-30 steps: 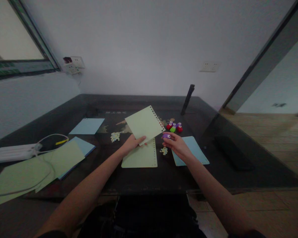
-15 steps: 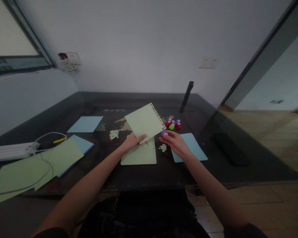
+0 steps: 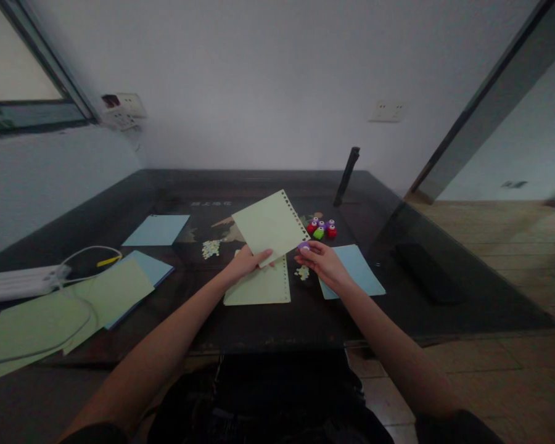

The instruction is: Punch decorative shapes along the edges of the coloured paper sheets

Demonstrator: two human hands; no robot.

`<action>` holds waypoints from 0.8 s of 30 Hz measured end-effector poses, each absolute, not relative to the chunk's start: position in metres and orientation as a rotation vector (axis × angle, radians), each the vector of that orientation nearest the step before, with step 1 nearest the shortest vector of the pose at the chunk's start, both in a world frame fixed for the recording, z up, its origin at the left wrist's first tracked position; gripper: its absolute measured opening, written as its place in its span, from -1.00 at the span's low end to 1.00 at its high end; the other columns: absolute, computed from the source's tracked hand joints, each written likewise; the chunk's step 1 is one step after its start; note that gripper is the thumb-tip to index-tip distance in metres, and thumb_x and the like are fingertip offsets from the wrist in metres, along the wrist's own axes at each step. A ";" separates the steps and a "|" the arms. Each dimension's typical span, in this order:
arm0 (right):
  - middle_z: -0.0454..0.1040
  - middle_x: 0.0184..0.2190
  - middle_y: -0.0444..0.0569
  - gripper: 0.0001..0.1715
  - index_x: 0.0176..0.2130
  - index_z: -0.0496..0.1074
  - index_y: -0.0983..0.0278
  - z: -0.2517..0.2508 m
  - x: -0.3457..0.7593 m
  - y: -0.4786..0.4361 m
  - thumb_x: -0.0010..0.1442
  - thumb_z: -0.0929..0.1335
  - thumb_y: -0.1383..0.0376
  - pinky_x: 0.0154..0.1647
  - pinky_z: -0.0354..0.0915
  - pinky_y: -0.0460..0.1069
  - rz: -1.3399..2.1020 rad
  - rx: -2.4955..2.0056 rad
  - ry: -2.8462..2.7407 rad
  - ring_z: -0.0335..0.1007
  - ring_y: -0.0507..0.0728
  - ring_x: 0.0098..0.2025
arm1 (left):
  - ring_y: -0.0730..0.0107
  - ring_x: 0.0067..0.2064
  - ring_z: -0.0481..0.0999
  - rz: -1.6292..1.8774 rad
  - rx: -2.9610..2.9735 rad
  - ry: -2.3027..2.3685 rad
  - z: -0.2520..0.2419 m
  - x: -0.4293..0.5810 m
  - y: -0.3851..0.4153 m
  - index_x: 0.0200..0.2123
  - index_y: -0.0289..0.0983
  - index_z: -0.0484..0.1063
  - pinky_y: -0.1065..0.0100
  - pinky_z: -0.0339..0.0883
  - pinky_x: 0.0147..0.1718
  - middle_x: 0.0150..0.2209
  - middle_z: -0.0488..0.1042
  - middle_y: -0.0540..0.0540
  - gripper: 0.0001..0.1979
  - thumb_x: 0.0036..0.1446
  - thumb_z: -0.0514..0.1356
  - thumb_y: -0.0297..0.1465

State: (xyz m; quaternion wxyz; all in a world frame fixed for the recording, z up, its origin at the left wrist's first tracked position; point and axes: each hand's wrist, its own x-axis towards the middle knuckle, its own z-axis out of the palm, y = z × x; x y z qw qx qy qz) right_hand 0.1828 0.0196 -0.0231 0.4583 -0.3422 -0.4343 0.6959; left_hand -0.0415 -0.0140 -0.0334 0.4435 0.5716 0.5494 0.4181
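My left hand (image 3: 248,265) is closed on the lower edge of a pale green sheet of paper (image 3: 271,225), held tilted above the table. A row of small punched shapes runs along the sheet's right edge. At its lower right corner my right hand (image 3: 322,264) grips a small purple craft punch (image 3: 304,246) between thumb and fingers; whether the paper sits in its slot is too small to tell. Below lies a stack of green sheets (image 3: 259,290), its right edge also punched. A small heap of punched-out paper bits (image 3: 302,272) lies under my right hand.
Several red, purple and green craft punches (image 3: 321,228) cluster behind my right hand. Blue sheets (image 3: 358,274) lie at right, beside a dark phone-like slab (image 3: 428,274). More paper bits (image 3: 211,248) lie left. Farther left are a blue sheet (image 3: 157,230), green sheets (image 3: 115,290) and a white power strip (image 3: 23,283).
Both hands keep their grip on the sheet and the purple craft punch, with hardly any motion. The whole view has shifted very slightly.
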 end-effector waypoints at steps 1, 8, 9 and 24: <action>0.51 -0.40 -0.10 -0.58 -0.35 0.42 0.28 -0.023 0.183 0.019 -0.22 0.57 0.24 -0.23 0.45 0.01 1.716 -0.845 -1.068 0.51 0.07 -0.41 | 0.38 -0.50 0.40 1.040 1.412 1.349 -0.034 -0.041 -0.014 -0.25 -0.41 0.45 0.40 0.22 -0.52 -0.43 0.55 -0.22 -0.60 0.05 0.19 -0.14; 0.49 -0.39 -0.11 -0.59 -0.39 0.40 0.27 -0.020 0.182 0.017 -0.22 0.56 0.20 -0.33 0.40 -0.06 1.701 -0.857 -1.102 0.48 0.03 -0.41 | 0.38 -0.50 0.41 1.021 1.441 1.341 -0.032 -0.039 -0.016 -0.26 -0.38 0.46 0.38 0.26 -0.51 -0.44 0.55 -0.19 -0.64 0.06 0.19 -0.17; 0.48 -0.40 -0.12 -0.60 -0.39 0.41 0.27 -0.020 0.182 0.016 -0.21 0.56 0.19 -0.36 0.38 -0.07 1.693 -0.862 -1.118 0.47 0.02 -0.41 | 0.38 -0.50 0.41 1.011 1.461 1.346 -0.031 -0.038 -0.017 -0.28 -0.38 0.47 0.39 0.26 -0.51 -0.45 0.55 -0.19 -0.65 0.06 0.19 -0.17; 0.47 -0.40 -0.13 -0.64 -0.38 0.42 0.25 -0.022 0.182 0.017 -0.20 0.55 0.24 -0.38 0.27 -0.07 1.673 -0.869 -1.126 0.41 0.02 -0.37 | 0.37 -0.47 0.44 0.929 1.648 1.470 -0.025 -0.038 -0.021 -0.37 -0.35 0.50 0.40 0.29 -0.47 -0.43 0.58 -0.18 -0.69 0.11 0.14 -0.20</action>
